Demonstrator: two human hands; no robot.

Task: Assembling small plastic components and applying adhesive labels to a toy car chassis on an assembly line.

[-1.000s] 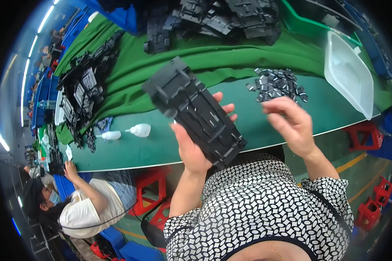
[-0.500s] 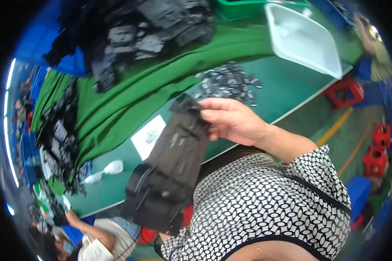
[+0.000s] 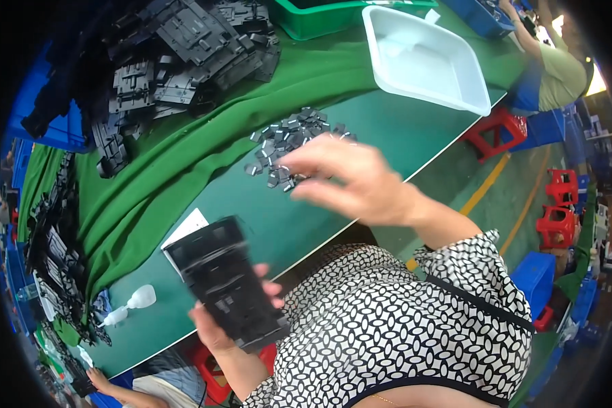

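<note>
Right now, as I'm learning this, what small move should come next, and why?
I'd probably close the right hand on one of the small dark pieces: it is open at their near edge with nothing clearly held, while the left hand holds a long black part.

The person wears a loose top point(image 3: 367, 319) in a black-and-white print of small ovals, with rounded, dark neckline trim point(image 3: 418, 378). A dark band point(image 3: 479, 304) borders the short, wide right sleeve point(image 3: 462, 265); a thin gold-coloured necklace point(image 3: 385, 398) shows.
</note>
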